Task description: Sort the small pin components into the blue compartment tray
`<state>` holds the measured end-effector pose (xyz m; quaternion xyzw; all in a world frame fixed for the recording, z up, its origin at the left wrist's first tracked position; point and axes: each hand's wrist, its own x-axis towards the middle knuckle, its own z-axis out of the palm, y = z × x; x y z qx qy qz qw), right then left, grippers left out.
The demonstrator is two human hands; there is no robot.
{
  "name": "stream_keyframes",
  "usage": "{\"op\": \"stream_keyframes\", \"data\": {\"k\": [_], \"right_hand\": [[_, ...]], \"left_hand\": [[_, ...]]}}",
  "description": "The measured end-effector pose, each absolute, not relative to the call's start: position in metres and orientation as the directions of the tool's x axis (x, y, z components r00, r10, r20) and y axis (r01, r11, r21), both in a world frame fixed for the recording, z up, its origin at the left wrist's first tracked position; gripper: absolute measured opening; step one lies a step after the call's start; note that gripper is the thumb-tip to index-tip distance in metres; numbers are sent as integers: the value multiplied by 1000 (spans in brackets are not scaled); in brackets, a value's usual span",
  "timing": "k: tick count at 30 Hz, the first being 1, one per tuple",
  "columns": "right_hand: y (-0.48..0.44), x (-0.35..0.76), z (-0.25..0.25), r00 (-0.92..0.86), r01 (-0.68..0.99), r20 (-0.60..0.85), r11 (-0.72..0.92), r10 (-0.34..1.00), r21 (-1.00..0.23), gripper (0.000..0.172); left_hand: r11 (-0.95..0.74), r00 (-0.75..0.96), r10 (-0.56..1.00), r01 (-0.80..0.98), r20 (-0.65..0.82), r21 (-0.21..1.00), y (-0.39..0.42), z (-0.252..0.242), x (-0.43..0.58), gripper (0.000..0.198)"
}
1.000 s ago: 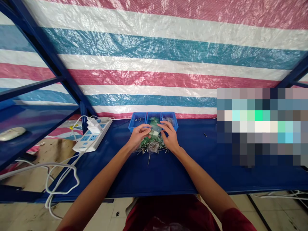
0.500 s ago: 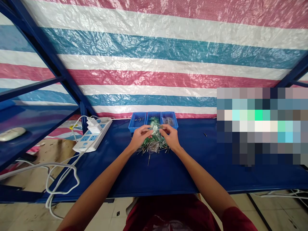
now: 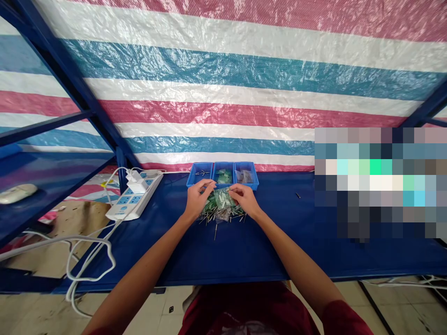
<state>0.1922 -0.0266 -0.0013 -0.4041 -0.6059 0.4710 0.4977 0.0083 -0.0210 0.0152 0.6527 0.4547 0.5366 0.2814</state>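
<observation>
My left hand (image 3: 196,200) and my right hand (image 3: 246,200) pinch the two ends of a small clear plastic bag of green parts (image 3: 222,197), held just above a heap of green parts and metal pins (image 3: 220,215) on the blue bench (image 3: 237,246). Both hands have their fingers closed on the bag. Right behind the hands sits a blue three-compartment tray (image 3: 222,173): pins on the left, green parts in the middle, a clear bag on the right.
A white power strip (image 3: 134,201) with a plugged-in charger lies at the left, its white cables (image 3: 87,251) hanging off the bench edge. A stray pin (image 3: 297,196) lies to the right. A striped tarp (image 3: 223,83) forms the back wall. A blue shelf (image 3: 45,172) stands left.
Both hands drew the bag of green parts from over the tray's middle compartment down and toward me, above the heap. The middle compartment now shows its contents.
</observation>
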Motion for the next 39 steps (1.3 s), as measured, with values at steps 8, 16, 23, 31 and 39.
{"op": "stream_keyframes", "data": {"k": [8,16,23,31,39], "right_hand": [[-31,197,6,-491,128,101,186,865,-974,14],[-19,197,3,-281,-23,55,50,958,-998,18],[-14,192,5,38,-269,-52,-40,998,-962,34],[-34,202,18,-448,232,189,318,874,-919,9],[-59,176,25,-795,539,-74,645,602,-543,21]], "left_hand": [[-445,-83,872,276,483,852,-17,13,5,26],[-451,-144,857,253,494,856,-19,16,5,26],[-455,-143,854,258,500,852,-19,17,5,25],[-538,99,811,515,577,667,-22,26,0,22],[-540,28,770,561,638,627,-22,27,-2,23]]}}
